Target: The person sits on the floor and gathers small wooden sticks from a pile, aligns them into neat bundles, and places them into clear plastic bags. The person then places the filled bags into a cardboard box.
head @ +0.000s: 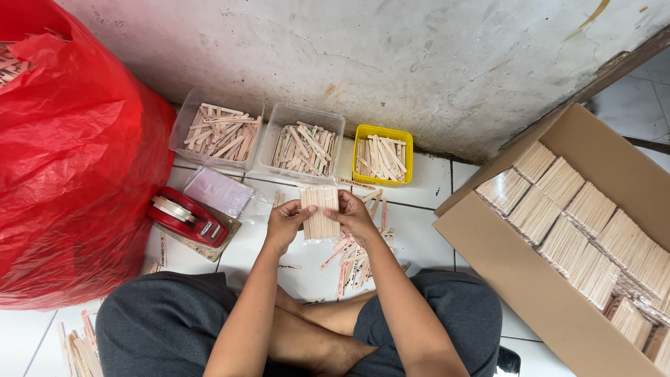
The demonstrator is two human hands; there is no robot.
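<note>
The person's crossed legs in dark trousers (160, 321) fill the bottom of the view, with a big red plastic bag (70, 160) at one side and a cardboard box (516, 279) of packed stacks at the other. Over the tiled floor (426, 237), the left hand (285, 225) and right hand (354, 216) pinch a bundle of wooden sticks (320, 209) from both sides, fingers pressed together. I think even pressure from both sides keeps the ends level.
</note>
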